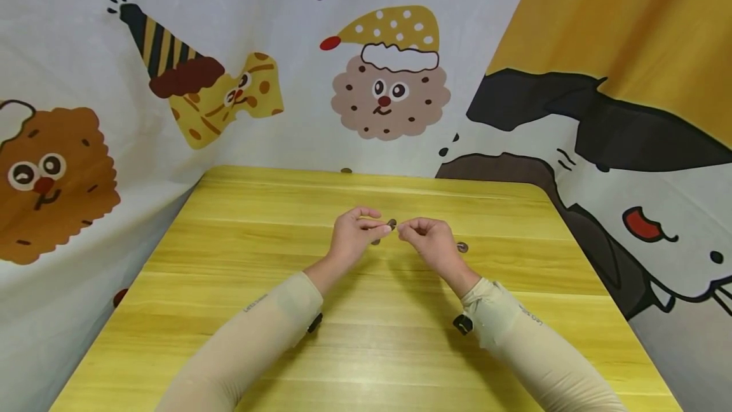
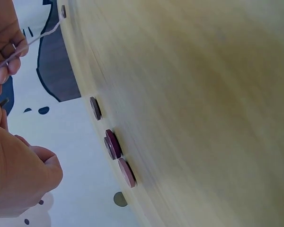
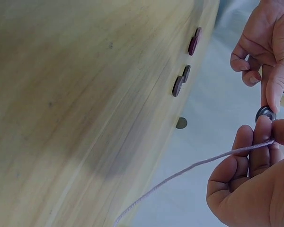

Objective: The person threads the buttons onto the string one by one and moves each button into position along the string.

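Two sleeved forearms are reaching over a yellow table (image 1: pixel 240 285); the left hand (image 1: pixel 350 236) is pinching a dark button (image 3: pixel 265 114), the right hand (image 1: pixel 430 238) pinching a pale string (image 3: pixel 189 168), loose buttons (image 3: pixel 182 79) lying nearby.

We hold both forearms in beige sleeves, converging toward twelve o'clock. Our left hand (image 1: pixel 352 234) and right hand (image 1: pixel 430 240) meet fingertip to fingertip, fingers (image 3: pixel 266 97) curled in pinches, knuckles raised, wrists slightly bent.
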